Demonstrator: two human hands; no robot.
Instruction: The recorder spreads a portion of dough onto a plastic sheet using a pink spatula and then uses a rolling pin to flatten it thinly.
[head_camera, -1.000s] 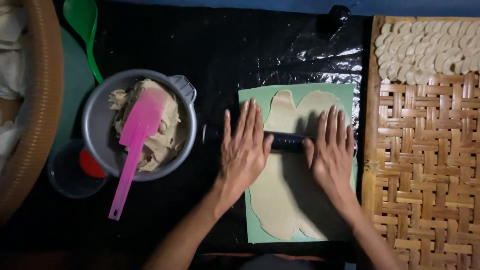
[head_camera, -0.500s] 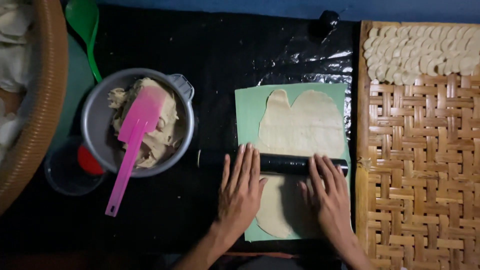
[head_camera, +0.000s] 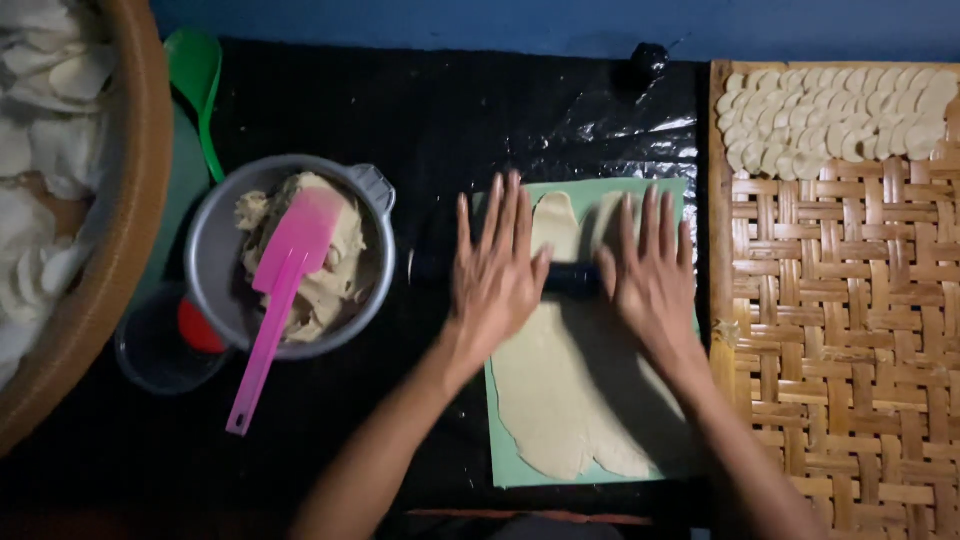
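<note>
A thin sheet of pale dough (head_camera: 560, 400) lies on a green mat (head_camera: 505, 455) over black plastic. A dark rolling pin (head_camera: 572, 277) lies across the dough's upper part. My left hand (head_camera: 497, 268) presses flat on its left end, fingers spread. My right hand (head_camera: 652, 275) presses flat on its right end in the same way. Both palms rest on the pin and cover most of it.
A metal pot (head_camera: 215, 260) with lumpy dough and a pink spatula (head_camera: 275, 300) sits left. Beside it are a small dark cup (head_camera: 150, 350), a green spoon (head_camera: 200, 80) and a big basket rim (head_camera: 130, 230). A woven bamboo tray (head_camera: 850, 330) with several small dough discs (head_camera: 830, 110) lies right.
Both hands pushed the rolling pin away from me, from the lower part of the dough up toward its far end.
</note>
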